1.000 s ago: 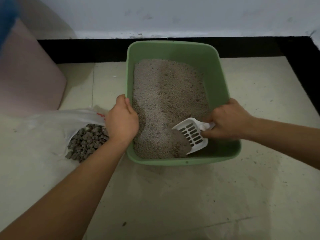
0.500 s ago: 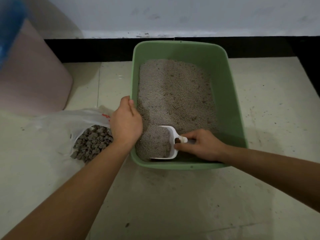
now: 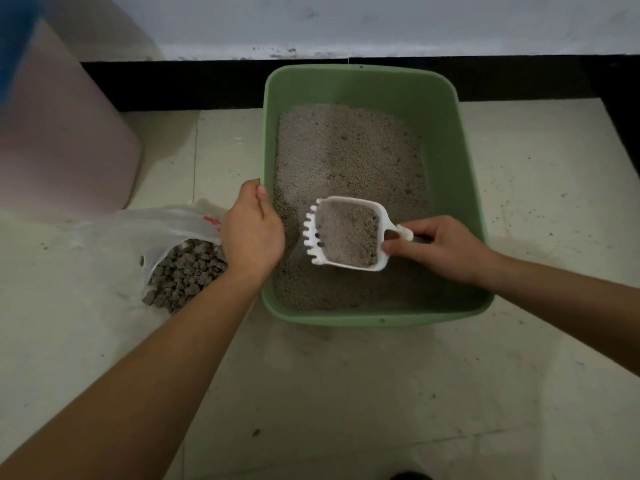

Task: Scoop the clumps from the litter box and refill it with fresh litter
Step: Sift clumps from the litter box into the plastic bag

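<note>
A green litter box (image 3: 446, 140) stands on the floor, holding grey litter (image 3: 349, 157). My right hand (image 3: 446, 251) grips the handle of a white slotted scoop (image 3: 349, 233), which is raised level above the litter and heaped with grains. My left hand (image 3: 252, 233) grips the box's left rim. Left of the box lies a clear plastic bag (image 3: 152, 226) with a pile of dark grey clumps (image 3: 183, 275) at its mouth.
A pink container (image 3: 65, 140) stands at the left with something blue (image 3: 14, 39) above it. A black skirting strip (image 3: 180, 84) and white wall run behind the box. Pale floor tiles (image 3: 346, 393) spread in front, speckled with stray grains.
My right hand pushed the scoop leftward through the near litter and lifted it out full. The left hand stayed on the rim.
</note>
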A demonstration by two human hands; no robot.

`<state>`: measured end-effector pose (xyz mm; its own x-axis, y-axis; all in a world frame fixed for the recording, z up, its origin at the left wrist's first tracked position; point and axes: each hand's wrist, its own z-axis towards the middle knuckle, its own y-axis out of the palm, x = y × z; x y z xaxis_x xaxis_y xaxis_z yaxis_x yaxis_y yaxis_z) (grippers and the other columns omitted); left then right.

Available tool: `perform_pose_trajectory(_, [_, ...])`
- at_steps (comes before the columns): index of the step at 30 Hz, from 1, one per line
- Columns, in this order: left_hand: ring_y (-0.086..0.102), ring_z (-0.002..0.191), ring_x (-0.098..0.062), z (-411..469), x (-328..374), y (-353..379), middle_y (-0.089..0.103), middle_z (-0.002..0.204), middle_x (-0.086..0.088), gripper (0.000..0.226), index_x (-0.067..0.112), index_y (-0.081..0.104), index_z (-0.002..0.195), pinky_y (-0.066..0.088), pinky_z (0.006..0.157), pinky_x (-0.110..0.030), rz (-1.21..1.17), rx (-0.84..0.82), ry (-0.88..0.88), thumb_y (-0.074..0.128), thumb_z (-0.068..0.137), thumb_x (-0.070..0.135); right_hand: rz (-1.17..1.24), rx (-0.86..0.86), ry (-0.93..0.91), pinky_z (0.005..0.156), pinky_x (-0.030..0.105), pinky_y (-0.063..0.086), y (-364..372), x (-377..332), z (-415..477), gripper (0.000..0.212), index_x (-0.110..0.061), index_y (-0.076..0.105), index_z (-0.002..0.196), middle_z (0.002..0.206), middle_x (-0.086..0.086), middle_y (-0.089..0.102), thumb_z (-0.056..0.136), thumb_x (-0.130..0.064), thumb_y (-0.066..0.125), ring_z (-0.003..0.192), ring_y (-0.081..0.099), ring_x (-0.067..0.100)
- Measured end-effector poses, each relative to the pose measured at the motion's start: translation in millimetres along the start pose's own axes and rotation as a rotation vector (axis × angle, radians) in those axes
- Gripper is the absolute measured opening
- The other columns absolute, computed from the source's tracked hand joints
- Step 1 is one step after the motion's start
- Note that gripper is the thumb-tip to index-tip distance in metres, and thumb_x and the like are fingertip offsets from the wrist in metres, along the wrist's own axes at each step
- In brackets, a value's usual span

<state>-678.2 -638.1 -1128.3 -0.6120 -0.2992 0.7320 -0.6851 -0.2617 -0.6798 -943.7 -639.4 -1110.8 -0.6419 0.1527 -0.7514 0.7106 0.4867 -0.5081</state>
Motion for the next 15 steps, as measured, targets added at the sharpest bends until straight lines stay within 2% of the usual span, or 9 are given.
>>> perform_pose_trajectory(2, [0.042,0.058,-0.003,0.0,0.1,0.4,0.046,0.067,0.008,0.031,0.007,0.056,0.108,0.027,0.051,-0.022,-0.001,0.001,0.007,0.030,0.107,0.024,-0.056,-0.033,-0.010,0.081,0.051,0.056,-0.5,1.0,-3.3,0.034,-0.042,0.076,0.101,0.085,0.002,0.075,0.075,-0.061,0.070,0.081,0.070,0.028])
perform_pose_trajectory(4, [0.042,0.058,-0.003,0.3,-0.6,1.2,0.046,0.067,0.008,0.031,0.008,0.056,0.107,0.028,0.051,-0.022,0.001,0.001,0.010,0.030,0.107,0.024,-0.135,-0.039,-0.019,0.075,0.048,0.058,2.8,4.1,-5.5,0.034,-0.041,0.076,0.102,0.082,-0.006,0.075,0.076,-0.061,0.070,0.074,0.070,0.022])
perform_pose_trajectory(8, [0.041,0.058,-0.001,0.4,-0.6,0.8,0.046,0.067,0.009,0.030,0.008,0.056,0.107,0.027,0.051,-0.018,-0.004,0.005,0.014,0.031,0.107,0.023,-0.337,-0.040,-0.099,0.069,0.035,0.056,25.1,2.7,-10.2,0.037,-0.042,0.074,0.105,0.075,-0.015,0.074,0.079,-0.066,0.063,0.067,0.068,0.004])
perform_pose_trajectory(11, [0.041,0.059,0.000,1.0,-1.4,1.0,0.045,0.068,0.010,0.030,0.008,0.056,0.108,0.026,0.051,-0.017,-0.011,0.007,0.000,0.030,0.107,0.023,-0.280,-0.057,-0.098,0.061,0.026,0.048,39.3,-4.9,-9.1,0.033,-0.041,0.076,0.101,0.068,-0.014,0.070,0.079,-0.064,0.065,0.059,0.061,-0.001])
perform_pose_trajectory(15, [0.042,0.059,-0.002,0.4,-0.6,1.1,0.047,0.067,0.009,0.031,0.007,0.057,0.110,0.028,0.051,-0.020,-0.013,0.003,-0.001,0.030,0.107,0.024,-0.364,-0.028,-0.172,0.071,0.032,0.049,31.9,-10.0,1.5,0.044,-0.043,0.073,0.106,0.072,-0.009,0.072,0.078,-0.072,0.055,0.069,0.066,0.005])
